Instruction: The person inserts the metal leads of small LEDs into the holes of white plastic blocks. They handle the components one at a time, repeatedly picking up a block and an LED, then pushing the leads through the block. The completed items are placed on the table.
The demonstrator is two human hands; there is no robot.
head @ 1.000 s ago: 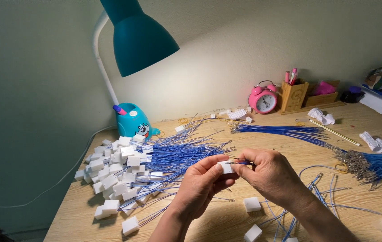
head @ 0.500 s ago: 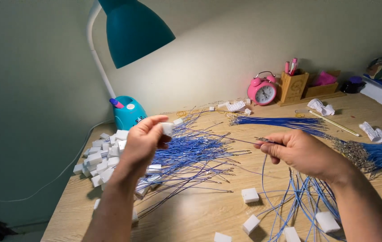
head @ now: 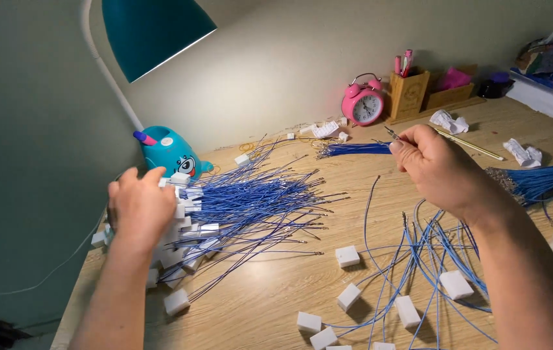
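Note:
My left hand (head: 137, 209) lies palm down on a heap of white connector blocks (head: 182, 227) with blue wires (head: 257, 198) fanning out to the right. Its fingertips reach a block at the heap's top, and its grip is hidden. My right hand (head: 441, 170) is raised over the desk's middle, its thumb and fingers pinched on a thin blue wire whose metal tip (head: 390, 133) sticks out to the upper left. Loose blue wires (head: 428, 259) and single white blocks (head: 347, 256) lie below that hand.
A teal desk lamp (head: 153, 32) hangs over the left, with a teal toy-shaped holder (head: 169, 152) behind the heap. At the back stand a pink alarm clock (head: 362, 104) and a wooden pen holder (head: 409, 91). Blue wire bundles lie mid-back (head: 354, 149) and at the right (head: 545, 178).
My hands, joined on a white block a second ago, have parted. The left went down onto the heap at the left; the right lifted up and right with a wire.

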